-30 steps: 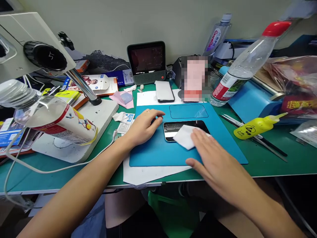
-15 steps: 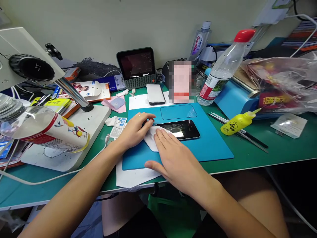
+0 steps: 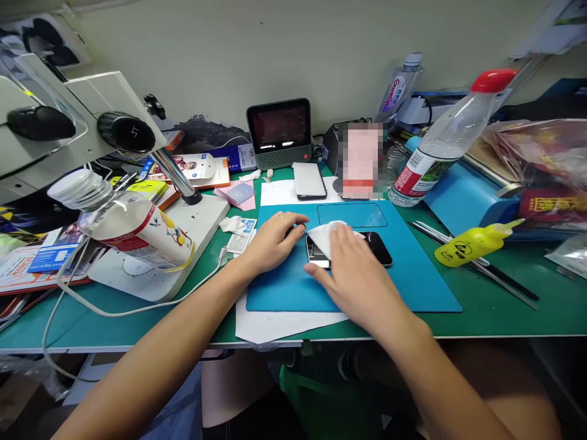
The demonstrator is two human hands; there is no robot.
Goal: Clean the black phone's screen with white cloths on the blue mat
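A smartphone [image 3: 380, 249] lies face up on a blue mat [image 3: 413, 287], its dark glass showing reflections. My right hand [image 3: 362, 269] presses a folded white wiping cloth [image 3: 322, 237] onto the screen; the fingers lie together over the cloth and the thumb sticks out to the left. At the phone's left end, my left hand [image 3: 277, 241] rests on the mat with thumb and forefinger slightly apart and nothing visible between them. Whether it touches the phone's edge I cannot tell. Behind the phone a clear screen protector [image 3: 352, 215] with a dark outline lies flat.
A microscope stand [image 3: 156, 269] and a drink bottle [image 3: 142, 235] stand at left, with a white cable [image 3: 151, 313] in front. To the right are a yellow dropper bottle [image 3: 472, 245], tweezers [image 3: 504, 284] and a red-capped bottle [image 3: 440, 153]. A small display [image 3: 279, 131] stands behind.
My right hand has slid the cloth from beside the phone's left end onto the middle of its screen. The left hand stays near that end. The camera view has shifted left.
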